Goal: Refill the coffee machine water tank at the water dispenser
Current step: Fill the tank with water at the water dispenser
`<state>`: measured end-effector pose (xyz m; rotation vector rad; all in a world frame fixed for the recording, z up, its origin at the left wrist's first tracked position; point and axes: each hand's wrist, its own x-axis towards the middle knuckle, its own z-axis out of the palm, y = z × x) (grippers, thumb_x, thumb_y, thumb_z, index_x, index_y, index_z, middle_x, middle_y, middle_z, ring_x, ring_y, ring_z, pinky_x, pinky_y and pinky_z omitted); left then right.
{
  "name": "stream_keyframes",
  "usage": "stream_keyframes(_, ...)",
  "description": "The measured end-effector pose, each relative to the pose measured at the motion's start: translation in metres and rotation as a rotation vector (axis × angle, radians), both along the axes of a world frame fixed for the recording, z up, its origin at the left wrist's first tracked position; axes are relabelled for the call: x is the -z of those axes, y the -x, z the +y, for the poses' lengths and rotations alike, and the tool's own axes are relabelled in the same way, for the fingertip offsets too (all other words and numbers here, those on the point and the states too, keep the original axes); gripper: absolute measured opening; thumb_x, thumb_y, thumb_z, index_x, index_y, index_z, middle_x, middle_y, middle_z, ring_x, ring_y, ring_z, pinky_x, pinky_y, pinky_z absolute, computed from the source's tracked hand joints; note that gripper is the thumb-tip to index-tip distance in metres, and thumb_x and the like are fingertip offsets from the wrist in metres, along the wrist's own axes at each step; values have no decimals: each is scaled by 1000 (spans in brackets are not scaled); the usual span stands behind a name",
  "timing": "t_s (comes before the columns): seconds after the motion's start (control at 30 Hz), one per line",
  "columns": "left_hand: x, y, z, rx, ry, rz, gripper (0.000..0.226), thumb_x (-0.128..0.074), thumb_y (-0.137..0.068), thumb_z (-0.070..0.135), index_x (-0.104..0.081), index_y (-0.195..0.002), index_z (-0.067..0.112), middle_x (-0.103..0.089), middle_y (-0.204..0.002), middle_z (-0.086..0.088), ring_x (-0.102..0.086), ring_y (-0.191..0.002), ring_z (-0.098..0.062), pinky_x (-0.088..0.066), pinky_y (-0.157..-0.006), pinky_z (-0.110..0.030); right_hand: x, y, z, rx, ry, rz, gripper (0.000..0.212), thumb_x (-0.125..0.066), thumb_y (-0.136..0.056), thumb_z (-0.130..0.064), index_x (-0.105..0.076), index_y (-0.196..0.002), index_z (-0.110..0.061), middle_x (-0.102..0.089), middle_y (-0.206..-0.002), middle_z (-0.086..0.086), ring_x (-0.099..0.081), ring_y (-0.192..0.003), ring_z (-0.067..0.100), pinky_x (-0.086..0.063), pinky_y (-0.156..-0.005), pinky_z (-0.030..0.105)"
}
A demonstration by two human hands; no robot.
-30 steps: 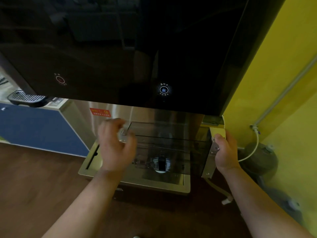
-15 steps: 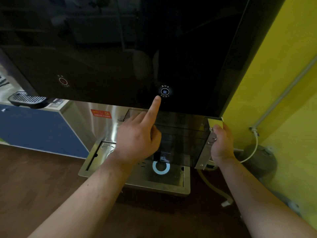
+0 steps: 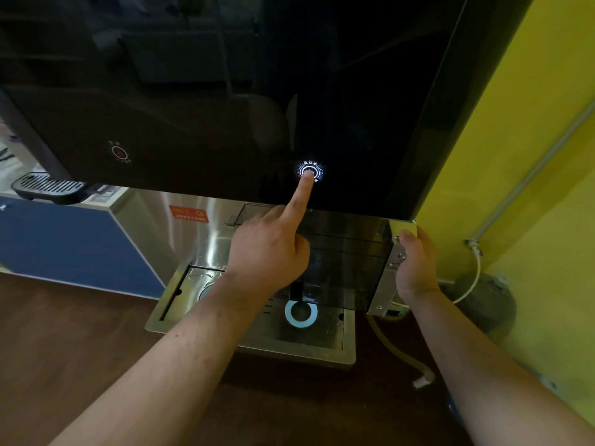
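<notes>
Water tank (image 3: 347, 252) lies long axis nine-to-three; right hand (image 3: 415, 262) grips its three-o'clock end; left hand (image 3: 267, 249) presses the lit button (image 3: 319, 171) with a straight forefinger.

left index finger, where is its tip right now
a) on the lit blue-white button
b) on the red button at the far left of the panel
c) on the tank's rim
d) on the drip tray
A: the left hand stretches its index finger up to the glowing blue-white button on the black panel, while the right hand grips the water tank below.
</notes>
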<state>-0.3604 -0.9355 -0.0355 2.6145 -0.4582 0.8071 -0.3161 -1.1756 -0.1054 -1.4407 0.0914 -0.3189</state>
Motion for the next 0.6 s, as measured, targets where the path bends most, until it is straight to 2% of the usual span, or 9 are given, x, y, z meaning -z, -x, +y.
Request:
stream_keyframes(0.07, 4, -1, 8, 92, 101, -35, 77, -49, -86, 16, -19, -157, 14, -39, -64, 14, -43, -52, -6, -31, -45, -16, 0, -1, 0, 8, -1, -2, 15, -52, -80, -35, -60, -73, -24, -52, -69, 4, -47, -71, 27, -38, -69, 39)
stream_keyframes(0.13, 12, 0, 22, 128, 295, -94, 60, -48, -89, 16, -38, -147, 7, -47, -67, 11, -48, -55, -4, -40, -48, -17, 0, -1, -1, 9, 3, -4, 17, -53, -77, -39, -59, -67, -27, -50, -65, 1, -44, -69, 28, -35, -68, 40)
stream_keyframes(0.17, 18, 2, 28, 100, 421, -136, 47, -49, -89, 14, -49, -135, 7, -46, -68, 11, -49, -57, -3, -41, -50, -18, -1, -1, -2, 10, 8, -7, 18, -54, -76, -40, -58, -66, -27, -48, -65, 2, -43, -69, 28, -35, -67, 41)
stream_keyframes(0.23, 32, 8, 39, -42, 716, -148, 23, -50, -88, 10, -54, -105, 24, -44, -71, 9, -46, -62, 0, -41, -57, -22, -3, -1, -1, 18, 24, -14, 17, -54, -76, -40, -56, -67, -25, -47, -65, 1, -43, -66, 26, -35, -66, 39)
stream_keyframes(0.3, 44, 11, 44, -195, 1022, -34, 24, -52, -89, 13, -47, -94, 35, -47, -82, 2, -47, -72, -1, -44, -68, -30, -4, -1, 0, 27, 42, -10, 14, -51, -80, -35, -54, -72, -24, -53, -63, -5, -50, -64, 21, -37, -67, 36)
stream_keyframes(0.37, 50, 12, 47, -298, 1206, 131, 20, -54, -95, 21, -50, -110, 34, -53, -105, -4, -54, -93, -9, -48, -85, -34, -3, -1, 1, 32, 46, -10, 12, -48, -82, -31, -54, -75, -24, -56, -63, -10, -53, -62, 14, -39, -67, 33)
stream_keyframes(0.43, 49, 10, 49, -289, 1269, 363, 36, -48, -103, 32, -45, -138, 26, -54, -126, 4, -52, -119, -15, -42, -103, -35, -3, 0, 3, 40, 48, -10, 11, -47, -82, -30, -55, -78, -24, -56, -65, -10, -56, -60, 8, -41, -65, 30)
stream_keyframes(0.53, 46, 3, 46, -169, 1236, 618, 52, -31, -107, 46, -36, -154, 23, -46, -140, 11, -41, -134, -14, -28, -107, -35, -4, -1, 4, 38, 45, -24, 11, -47, -82, -29, -56, -78, -23, -60, -60, -13, -57, -58, 4, -43, -62, 28)
stream_keyframes(0.6, 47, -5, 45, -148, 1240, 657, 55, -29, -107, 47, -38, -154, 20, -48, -146, 4, -40, -139, -17, -28, -108, -33, -3, -2, 4, 40, 60, -14, 12, -48, -82, -30, -56, -77, -24, -59, -59, -14, -56, -61, 9, -41, -66, 31)
